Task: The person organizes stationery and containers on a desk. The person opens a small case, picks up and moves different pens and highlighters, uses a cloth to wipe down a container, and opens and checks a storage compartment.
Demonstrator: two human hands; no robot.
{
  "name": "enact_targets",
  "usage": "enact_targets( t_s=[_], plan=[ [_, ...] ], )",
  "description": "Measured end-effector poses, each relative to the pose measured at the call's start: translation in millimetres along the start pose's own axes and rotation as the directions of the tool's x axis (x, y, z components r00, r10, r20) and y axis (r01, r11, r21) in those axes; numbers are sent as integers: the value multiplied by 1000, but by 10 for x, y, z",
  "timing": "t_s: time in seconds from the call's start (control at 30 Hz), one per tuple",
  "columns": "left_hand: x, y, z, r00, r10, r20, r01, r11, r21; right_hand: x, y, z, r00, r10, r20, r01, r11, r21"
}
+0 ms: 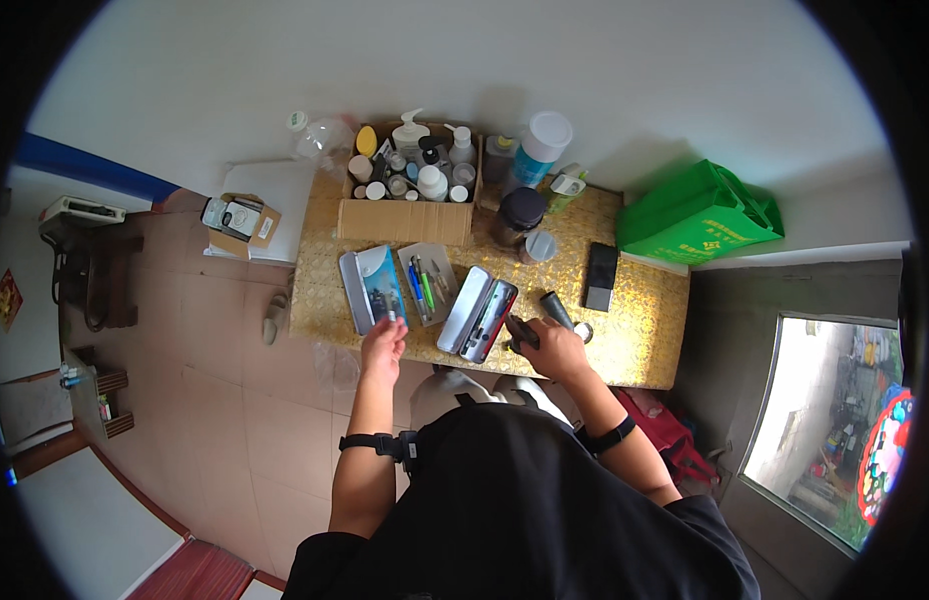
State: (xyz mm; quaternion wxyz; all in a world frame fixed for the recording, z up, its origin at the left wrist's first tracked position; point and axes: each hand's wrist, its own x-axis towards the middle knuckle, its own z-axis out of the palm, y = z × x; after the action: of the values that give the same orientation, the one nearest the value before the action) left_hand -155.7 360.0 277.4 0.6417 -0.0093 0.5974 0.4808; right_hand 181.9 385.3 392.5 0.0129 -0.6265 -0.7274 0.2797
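My left hand (pixel 384 346) is at the table's front edge, fingertips pinched on a small slim object (pixel 392 315), too blurred to name. Just beyond it lies an open pencil case with a blue-and-white lid (pixel 386 274). My right hand (pixel 560 351) grips a dark object (pixel 523 331) low over the table; its kind is unclear. Left of that hand an open metal pencil case (pixel 464 311) holds pens in its red-edged half. Between the two cases several pens (pixel 423 285) lie in a translucent tray (pixel 442 262). A black cylinder (pixel 556 306) is beside my right fingers.
Across the back stands a cardboard box (pixel 404 221) full of bottles. Right of it are a dark-lidded jar (pixel 521 214), a clear lidded container (pixel 538 247) and a white-topped canister (pixel 543 142). A black flat case (pixel 601 277) and a green bag (pixel 697 217) are farther right.
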Motion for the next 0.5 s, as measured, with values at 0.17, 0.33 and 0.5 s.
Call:
enact_targets(
  t_s=[0.17, 0.33, 0.5],
  plan=[
    [85, -242, 259, 1000, -9, -22, 10, 998, 61, -61, -43, 19, 996, 26, 88, -29, 999, 38],
    [528, -526, 49, 949, 282, -141, -187, 865, 465, -46, -118, -79, 991, 42, 128, -48, 998, 45],
    [288, -571, 533, 959, 236, 154, -278, 703, 654, -118, 149, -114, 985, 129, 117, -135, 990, 49]
  ],
)
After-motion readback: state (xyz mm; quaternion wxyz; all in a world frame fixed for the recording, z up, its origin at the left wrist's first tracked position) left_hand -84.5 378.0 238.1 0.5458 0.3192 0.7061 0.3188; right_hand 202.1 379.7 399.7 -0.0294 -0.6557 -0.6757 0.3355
